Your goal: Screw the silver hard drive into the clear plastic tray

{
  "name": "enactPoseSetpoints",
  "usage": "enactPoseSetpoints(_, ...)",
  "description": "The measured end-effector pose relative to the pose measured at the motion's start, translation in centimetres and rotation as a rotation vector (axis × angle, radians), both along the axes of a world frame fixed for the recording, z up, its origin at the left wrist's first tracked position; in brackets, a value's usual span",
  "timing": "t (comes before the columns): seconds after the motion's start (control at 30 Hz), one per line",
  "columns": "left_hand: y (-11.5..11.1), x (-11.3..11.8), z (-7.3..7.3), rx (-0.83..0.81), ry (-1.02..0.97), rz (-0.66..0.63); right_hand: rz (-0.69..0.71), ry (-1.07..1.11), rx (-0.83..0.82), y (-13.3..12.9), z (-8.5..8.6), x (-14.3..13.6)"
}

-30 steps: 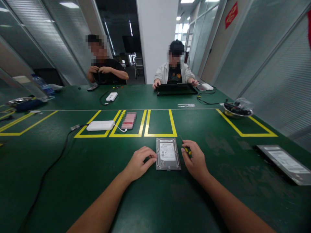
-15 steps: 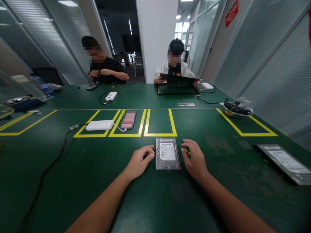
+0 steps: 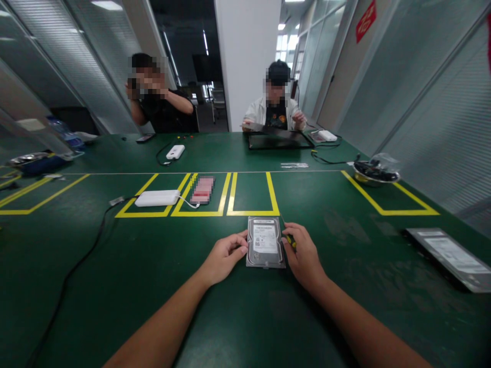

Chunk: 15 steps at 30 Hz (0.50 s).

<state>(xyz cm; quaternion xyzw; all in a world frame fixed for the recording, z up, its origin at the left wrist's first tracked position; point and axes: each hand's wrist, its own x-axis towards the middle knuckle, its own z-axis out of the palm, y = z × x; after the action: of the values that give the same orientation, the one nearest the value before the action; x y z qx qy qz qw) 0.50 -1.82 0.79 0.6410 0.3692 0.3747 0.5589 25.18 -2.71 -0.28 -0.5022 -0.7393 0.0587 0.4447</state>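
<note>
A silver hard drive (image 3: 266, 240) with a white label lies label up on the green table in front of me. My left hand (image 3: 226, 255) is closed at the drive's left edge, thumb and fingertips touching it. At the opposite side, my right hand (image 3: 301, 250) has its fingers wrapped round a screwdriver (image 3: 290, 240) with a yellow and black handle. The thin shaft points up and away, past the drive's far right corner. Part of the handle is hidden in the palm, and the right fingertips are against the drive's right edge.
Another hard drive (image 3: 450, 258) lies far right, near a metal bowl (image 3: 376, 174) of black parts. A white power bank (image 3: 158, 198) and a phone (image 3: 203, 190) sit ahead, in yellow-taped areas. A black cable (image 3: 86, 255) crosses the left. Two people sit opposite, one with a dark panel.
Both my hands have closed in on the hard drive from its sides and now touch it. Across the table, one person has raised both hands; the other's panel has tilted and one hand left it.
</note>
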Motion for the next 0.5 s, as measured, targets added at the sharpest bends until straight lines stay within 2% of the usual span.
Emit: enactPoseSetpoints(0.5, -0.15, 0.24, -0.22, 0.036, 0.03, -0.006, -0.02, 0.022, -0.028, 0.01, 0.11, 0.08)
